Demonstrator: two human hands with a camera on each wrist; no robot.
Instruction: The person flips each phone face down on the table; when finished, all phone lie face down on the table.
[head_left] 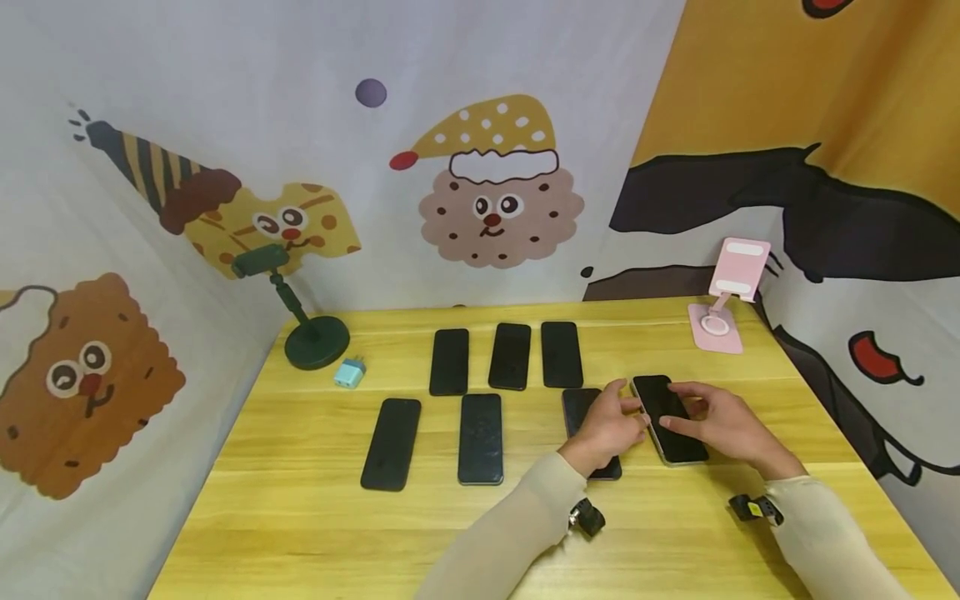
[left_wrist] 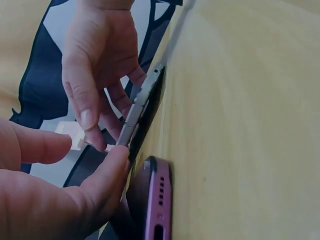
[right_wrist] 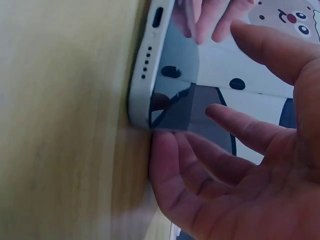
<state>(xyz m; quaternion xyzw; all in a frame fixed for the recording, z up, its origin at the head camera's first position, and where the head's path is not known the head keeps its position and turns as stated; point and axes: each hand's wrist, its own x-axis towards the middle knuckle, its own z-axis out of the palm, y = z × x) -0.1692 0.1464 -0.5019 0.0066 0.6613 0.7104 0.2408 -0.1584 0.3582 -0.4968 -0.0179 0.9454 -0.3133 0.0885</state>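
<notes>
Purple-edged smartphone point(head_left: 576, 407) partly below my left hand point(head_left: 609, 425), five smartphones point(head_left: 481, 439) farther left; it and right hand point(head_left: 720, 421) loose-fingered, touching glossy silver-edged smartphone point(head_left: 681, 435); wood-grain table point(head_left: 337, 533) beneath.

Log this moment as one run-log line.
left hand: touches left edge of screen-up silver-edged phone | right hand: at its right edge | purple-edged phone: partly hidden by left hand

No text, brand or number can be read on the phones point(head_left: 480, 439) lying on the worktop point(head_left: 300, 525), or on the blue plug point(head_left: 349, 372) near its back left corner; the yellow patch point(head_left: 755, 509) by the right wrist is too small.
</notes>
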